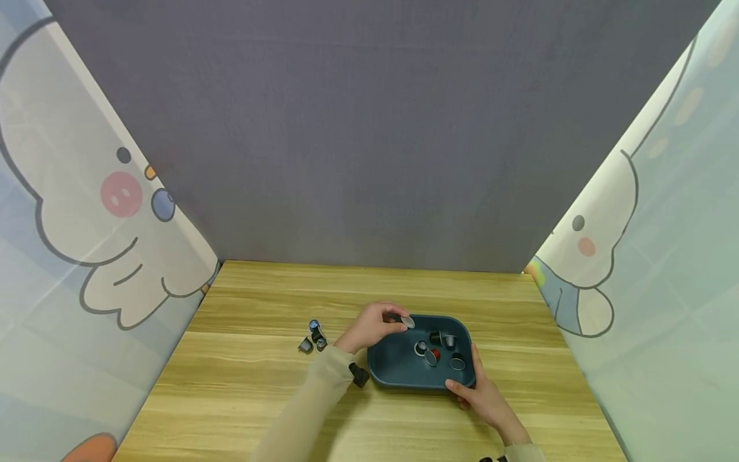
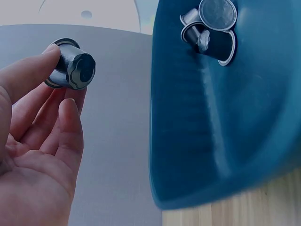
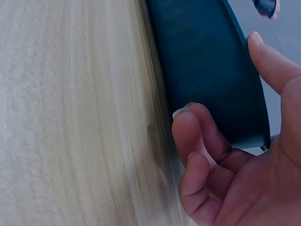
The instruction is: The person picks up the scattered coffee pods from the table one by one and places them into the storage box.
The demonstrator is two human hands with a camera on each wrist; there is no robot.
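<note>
My left hand [image 1: 372, 326] is over the far left corner of a dark teal tray [image 1: 398, 380]. Thumb and fingers pinch a silver coffee capsule [image 2: 75, 68] above the tray's rim, its pale lid [image 1: 408, 321] facing up in the head view. At the near right corner of the tray, my right hand [image 1: 482, 394] grips it, with the thumb on the rim and other fingers curled against the outer wall. Several capsules lie scattered inside, among them a red one [image 1: 435, 353], a black one [image 2: 218, 45] and a silver one [image 1: 450, 341].
Left of the tray, several more capsules lie grouped on the wooden table [image 1: 254, 372], including a blue-topped one [image 1: 314, 325] and a grey one [image 1: 306, 345]. A grey panel [image 1: 369, 141] stands behind the table, with cartoon-printed sheets [image 1: 623, 256] at both sides.
</note>
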